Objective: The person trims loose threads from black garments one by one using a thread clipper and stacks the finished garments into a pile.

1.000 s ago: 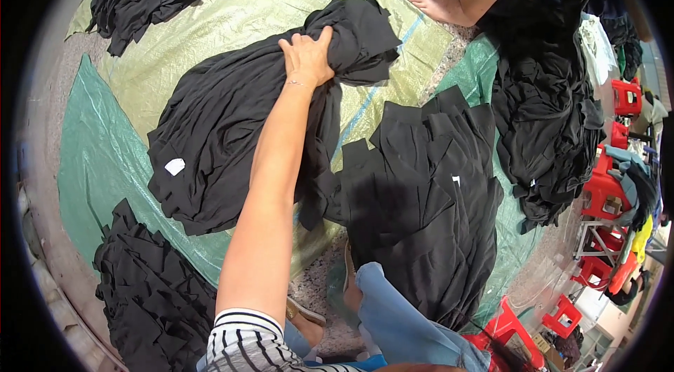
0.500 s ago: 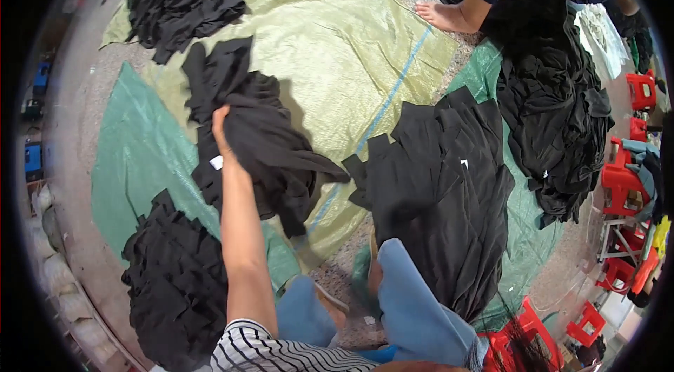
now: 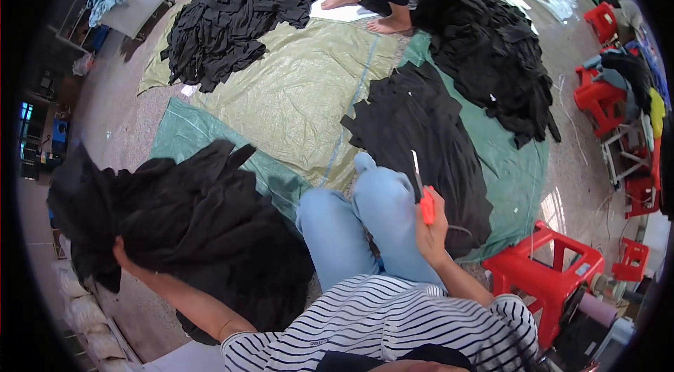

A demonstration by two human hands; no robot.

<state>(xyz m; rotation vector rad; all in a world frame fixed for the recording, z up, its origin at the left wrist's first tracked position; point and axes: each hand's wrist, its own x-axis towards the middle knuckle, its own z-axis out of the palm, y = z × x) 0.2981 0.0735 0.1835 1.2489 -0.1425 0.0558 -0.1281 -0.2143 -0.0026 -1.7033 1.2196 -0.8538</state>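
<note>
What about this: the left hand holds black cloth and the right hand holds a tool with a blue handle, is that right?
Not quite: the tool in the right hand has a red handle, as the head view shows. The left hand does hold black cloth.

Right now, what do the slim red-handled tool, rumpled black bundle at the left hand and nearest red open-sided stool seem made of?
Red-handled tool: probably plastic handle, evenly red; blade likely metal, grey with pale glint.
Black bundle: matte fabric, from its soft folds; fibre unclear.
Red stool: likely moulded plastic, glossy, uniformly coloured.
</note>
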